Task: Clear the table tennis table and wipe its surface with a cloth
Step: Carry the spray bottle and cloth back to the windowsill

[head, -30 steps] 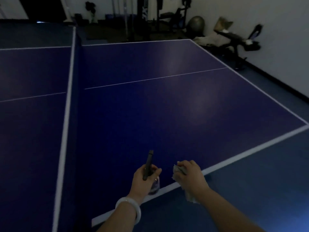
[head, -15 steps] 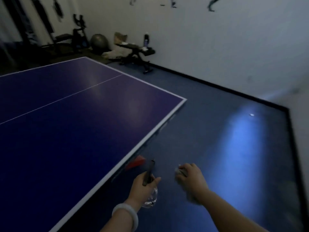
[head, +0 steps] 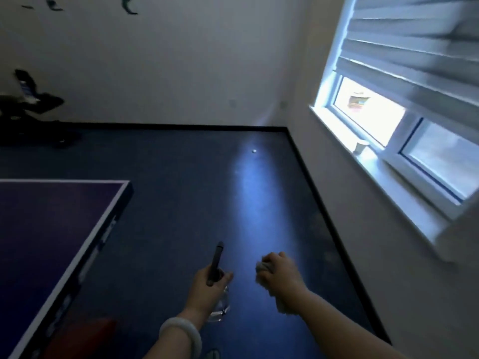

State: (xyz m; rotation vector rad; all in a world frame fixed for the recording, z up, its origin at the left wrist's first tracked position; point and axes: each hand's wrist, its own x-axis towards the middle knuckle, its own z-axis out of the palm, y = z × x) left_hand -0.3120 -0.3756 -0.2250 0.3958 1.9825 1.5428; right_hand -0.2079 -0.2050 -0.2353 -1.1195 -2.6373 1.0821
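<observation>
— What moved since a moment ago?

— Both hands swung away from the bench point(head: 51, 218). Before, they were over its blue top. Now they hang over the dark blue floor point(head: 181, 203), and only one corner of the bench shows, low on the left side. A window point(head: 404, 141) with a blind has come into sight on the right.

— What do you see from the head camera?

— The left hand point(head: 204, 283) has its fingers point(head: 225, 277) curled round a thin dark stick-like thing point(head: 216, 263) that points up and away. It may be a phone seen from its edge, but the room is too dark to be sure. Under that same hand is a clear glass point(head: 220, 305), held too. A pale bangle point(head: 182, 332) sits on that wrist.

— And the other hand?

— The right hand point(head: 281, 273) is a tight fist round a grey cloth point(head: 263, 268). A bit of cloth pokes out in front of the knuckles, and some more hangs down below the wrist.

— So where is the cloth?

— In the right hand, in the air over the floor, well away from the bench.

— Anything else?

— A small white ball point(head: 254, 151) lies on the floor far off, near the wall. Something red point(head: 83, 338) shows under the bench edge, very blurry. Dark gym gear point(head: 26, 99) stands at the far left.
</observation>
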